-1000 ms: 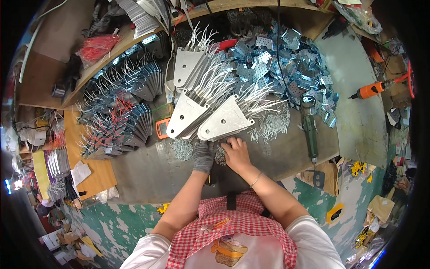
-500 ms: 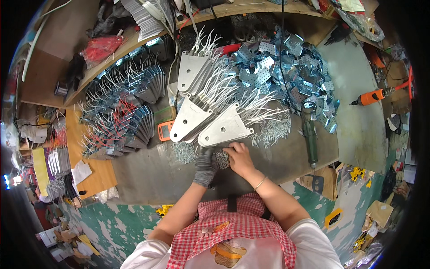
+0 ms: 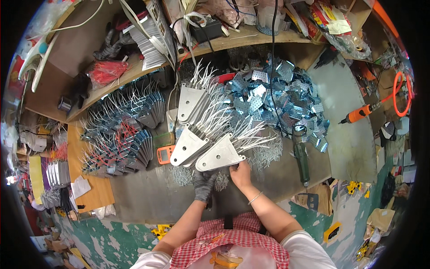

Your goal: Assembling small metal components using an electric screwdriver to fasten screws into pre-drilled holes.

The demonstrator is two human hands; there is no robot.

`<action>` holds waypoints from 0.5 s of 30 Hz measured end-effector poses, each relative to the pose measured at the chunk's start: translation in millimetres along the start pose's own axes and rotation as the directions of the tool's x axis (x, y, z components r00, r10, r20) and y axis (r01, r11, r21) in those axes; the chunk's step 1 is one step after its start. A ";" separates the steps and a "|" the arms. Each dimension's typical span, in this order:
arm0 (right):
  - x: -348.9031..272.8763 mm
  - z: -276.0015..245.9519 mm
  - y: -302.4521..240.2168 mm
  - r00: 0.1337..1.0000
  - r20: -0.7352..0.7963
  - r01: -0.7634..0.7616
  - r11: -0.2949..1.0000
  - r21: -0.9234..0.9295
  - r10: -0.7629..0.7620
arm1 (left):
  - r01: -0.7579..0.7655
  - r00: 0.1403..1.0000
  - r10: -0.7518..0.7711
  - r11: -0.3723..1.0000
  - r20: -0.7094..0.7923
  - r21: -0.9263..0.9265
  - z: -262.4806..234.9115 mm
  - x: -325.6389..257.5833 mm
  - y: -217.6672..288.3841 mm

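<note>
A pale triangular metal plate [image 3: 221, 152] with rounded corners, holes and white wires at its wide end lies nearest me. My right hand [image 3: 242, 175], bare, grips its lower right edge, the fingertips partly hidden beneath it. At its rounded left end is my left hand [image 3: 204, 187] in a grey glove, fingers closed at the edge and partly covered by the plate. Between the hands sits a small pile of screws or nuts [image 3: 221, 181]. Similar stacked plates [image 3: 190, 145] lie behind. Small silvery fasteners [image 3: 181, 175] are heaped left of my gloved hand.
Blue-silver perforated brackets [image 3: 264, 94] pile up at the back. Rows of wired plates [image 3: 121, 152] stand left, beside an orange meter [image 3: 165, 154]. Loose screws [image 3: 266, 152], a green power screwdriver [image 3: 302, 161] and an orange air tool [image 3: 358, 114] are to the right.
The view has shifted, so the bench appears lower. My right hand has left the small pile and taken hold of the plate's edge. My left hand has moved slightly toward the plate.
</note>
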State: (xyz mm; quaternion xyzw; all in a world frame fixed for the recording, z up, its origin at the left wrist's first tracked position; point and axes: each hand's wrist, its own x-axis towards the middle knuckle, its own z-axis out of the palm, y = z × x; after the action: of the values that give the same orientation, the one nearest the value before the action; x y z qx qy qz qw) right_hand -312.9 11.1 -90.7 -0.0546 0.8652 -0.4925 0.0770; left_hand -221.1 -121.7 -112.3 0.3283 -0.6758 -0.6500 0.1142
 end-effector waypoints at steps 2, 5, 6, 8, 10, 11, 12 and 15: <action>1.2 1.5 8.0 0.999 0.000 0.050 0.998 -0.025 -0.050 | 0.128 0.991 -0.128 0.992 0.028 0.009 -0.1 -1.7 -1.7; 2.6 2.2 5.1 1.000 -0.008 0.014 0.999 0.031 -0.014 | 0.131 0.990 -0.128 0.989 0.055 -0.067 -5.8 -2.8 -8.3; 2.8 3.9 6.8 1.000 -0.011 0.018 0.999 0.033 -0.018 | 0.126 0.991 -0.122 0.990 0.054 -0.067 -8.6 -1.7 -11.8; 1.1 7.6 9.5 0.999 -0.007 0.043 0.998 0.037 -0.043 | -0.043 0.996 0.042 0.999 0.073 0.009 -13.9 1.0 -18.2; -1.7 7.2 10.5 0.998 -0.023 0.067 0.998 0.007 -0.066 | 0.025 0.997 -0.020 0.998 0.080 -0.064 -13.6 -3.2 -9.5; -3.2 6.0 10.9 0.995 -0.035 0.088 0.996 -0.025 -0.089 | 0.097 0.992 -0.085 0.986 0.090 -0.136 -12.2 -5.1 -3.5; -4.8 9.0 7.0 0.994 -0.009 0.104 0.994 -0.044 -0.105 | 0.108 0.992 -0.095 0.980 0.085 -0.166 -20.5 -5.0 -13.2; -11.2 8.6 10.6 0.997 0.030 0.067 0.997 -0.042 -0.066 | 0.056 0.994 -0.041 0.986 0.100 -0.160 -23.0 -13.3 -8.8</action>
State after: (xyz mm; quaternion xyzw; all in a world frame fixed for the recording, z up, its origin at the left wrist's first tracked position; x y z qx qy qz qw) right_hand -300.4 11.1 -103.3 -0.0918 0.8722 -0.4751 0.0716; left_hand -195.0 -131.8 -114.1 0.3026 -0.6171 -0.7205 0.0920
